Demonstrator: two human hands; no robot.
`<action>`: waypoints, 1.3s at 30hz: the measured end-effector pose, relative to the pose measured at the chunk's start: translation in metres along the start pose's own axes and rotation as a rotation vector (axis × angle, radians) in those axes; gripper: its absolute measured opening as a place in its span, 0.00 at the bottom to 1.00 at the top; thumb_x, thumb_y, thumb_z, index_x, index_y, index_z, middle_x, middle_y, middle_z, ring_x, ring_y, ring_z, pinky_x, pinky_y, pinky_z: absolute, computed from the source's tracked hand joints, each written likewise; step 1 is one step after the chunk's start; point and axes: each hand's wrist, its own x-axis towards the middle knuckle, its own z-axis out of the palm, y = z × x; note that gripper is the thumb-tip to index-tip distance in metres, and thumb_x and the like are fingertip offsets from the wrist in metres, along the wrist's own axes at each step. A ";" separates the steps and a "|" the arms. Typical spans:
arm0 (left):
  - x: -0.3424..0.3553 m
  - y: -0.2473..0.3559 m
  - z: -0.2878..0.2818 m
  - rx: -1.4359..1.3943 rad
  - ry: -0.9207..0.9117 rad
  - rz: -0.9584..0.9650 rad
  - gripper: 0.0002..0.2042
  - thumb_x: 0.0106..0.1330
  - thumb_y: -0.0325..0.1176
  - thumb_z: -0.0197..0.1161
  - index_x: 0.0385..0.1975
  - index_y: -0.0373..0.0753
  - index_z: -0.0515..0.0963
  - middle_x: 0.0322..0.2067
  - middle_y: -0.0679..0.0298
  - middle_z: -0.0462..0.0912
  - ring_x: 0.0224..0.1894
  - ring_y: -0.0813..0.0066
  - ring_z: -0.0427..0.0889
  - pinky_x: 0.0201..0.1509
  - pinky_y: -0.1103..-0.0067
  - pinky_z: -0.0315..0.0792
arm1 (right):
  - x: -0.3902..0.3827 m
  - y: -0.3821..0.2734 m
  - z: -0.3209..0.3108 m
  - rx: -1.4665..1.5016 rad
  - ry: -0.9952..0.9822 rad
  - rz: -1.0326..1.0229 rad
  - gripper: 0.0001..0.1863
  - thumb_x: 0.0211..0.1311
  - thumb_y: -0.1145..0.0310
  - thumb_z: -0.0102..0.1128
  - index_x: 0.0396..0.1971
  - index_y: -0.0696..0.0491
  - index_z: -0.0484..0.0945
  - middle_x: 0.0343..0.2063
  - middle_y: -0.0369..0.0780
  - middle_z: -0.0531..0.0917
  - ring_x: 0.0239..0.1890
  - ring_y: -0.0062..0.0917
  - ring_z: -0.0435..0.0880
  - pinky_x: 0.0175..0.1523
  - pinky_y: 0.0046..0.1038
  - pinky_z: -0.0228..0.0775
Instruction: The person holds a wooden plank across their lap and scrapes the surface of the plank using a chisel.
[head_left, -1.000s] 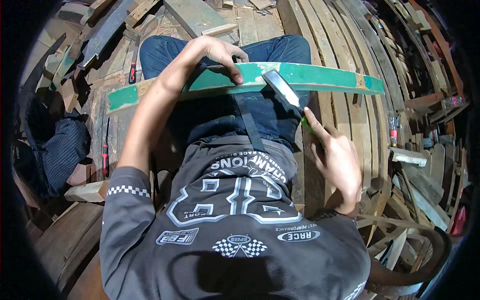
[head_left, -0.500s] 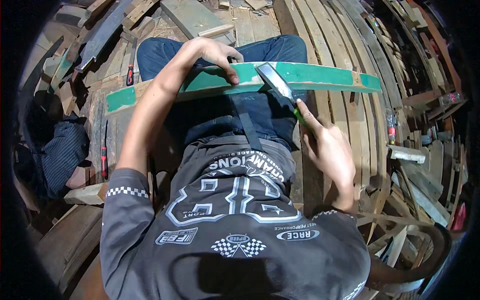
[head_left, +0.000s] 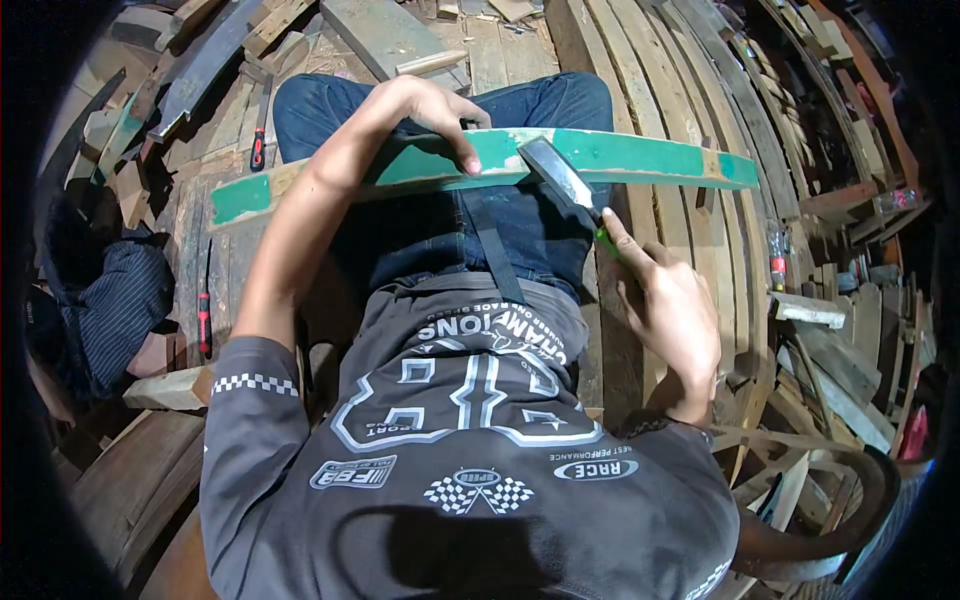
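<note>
A long, slightly curved wooden piece with worn green paint (head_left: 640, 154) lies across my lap. My left hand (head_left: 435, 112) reaches over its far edge and grips it left of the middle, thumb on the painted face. In my right hand (head_left: 672, 300) is a wide chisel (head_left: 560, 172) with a green and dark handle, the index finger stretched along it toward the blade. The blade's tip rests on or just over the green face, to the right of my left thumb, beside a pale bare patch.
Two red-and-black handled tools, one (head_left: 258, 150) by my knee and one (head_left: 205, 322) nearer, lie at the left. Planks (head_left: 690, 110) run along the right side. Ahead is a grey board (head_left: 385, 38). A striped cloth (head_left: 125, 305) and a wood block (head_left: 168, 389) sit left.
My right hand and the chisel have shifted slightly right and nearer to me. The right end of the green piece sits a little lower. My left hand keeps its grip.
</note>
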 end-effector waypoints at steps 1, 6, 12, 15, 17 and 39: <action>-0.002 0.004 0.001 -0.024 0.016 -0.007 0.45 0.48 0.60 0.77 0.64 0.41 0.72 0.56 0.52 0.80 0.60 0.57 0.78 0.63 0.67 0.70 | -0.002 -0.001 -0.002 -0.001 0.000 0.001 0.31 0.68 0.66 0.60 0.72 0.40 0.68 0.29 0.49 0.80 0.30 0.46 0.85 0.35 0.47 0.76; 0.010 -0.008 0.001 -0.012 0.053 -0.009 0.47 0.48 0.58 0.78 0.66 0.38 0.70 0.56 0.48 0.80 0.59 0.55 0.78 0.62 0.67 0.71 | 0.001 -0.001 0.002 -0.001 0.012 0.015 0.31 0.68 0.66 0.60 0.72 0.41 0.68 0.30 0.49 0.80 0.31 0.47 0.85 0.37 0.47 0.77; 0.003 -0.004 0.002 -0.097 -0.007 0.012 0.45 0.50 0.55 0.78 0.65 0.37 0.70 0.56 0.52 0.80 0.58 0.60 0.78 0.62 0.69 0.70 | -0.002 -0.002 0.002 -0.013 0.014 0.001 0.31 0.68 0.65 0.60 0.72 0.41 0.68 0.29 0.47 0.80 0.29 0.45 0.85 0.35 0.46 0.76; 0.004 0.006 -0.002 -0.069 -0.033 -0.015 0.45 0.50 0.55 0.79 0.66 0.38 0.69 0.55 0.54 0.80 0.57 0.62 0.79 0.62 0.70 0.70 | -0.006 0.000 0.002 -0.063 0.013 0.002 0.31 0.68 0.65 0.60 0.72 0.41 0.68 0.28 0.47 0.79 0.28 0.44 0.84 0.34 0.45 0.76; 0.005 0.001 0.000 -0.088 -0.021 -0.002 0.45 0.50 0.55 0.78 0.66 0.38 0.69 0.55 0.53 0.80 0.58 0.62 0.78 0.62 0.70 0.70 | -0.005 0.001 0.006 -0.030 0.042 0.004 0.31 0.68 0.65 0.60 0.71 0.42 0.69 0.28 0.47 0.79 0.28 0.44 0.84 0.34 0.44 0.76; 0.006 -0.002 -0.002 -0.077 -0.025 -0.021 0.44 0.50 0.62 0.75 0.66 0.44 0.71 0.59 0.54 0.79 0.61 0.59 0.77 0.64 0.65 0.69 | 0.003 -0.002 0.007 0.047 0.022 0.045 0.31 0.66 0.66 0.60 0.70 0.44 0.70 0.30 0.49 0.82 0.31 0.46 0.86 0.38 0.46 0.78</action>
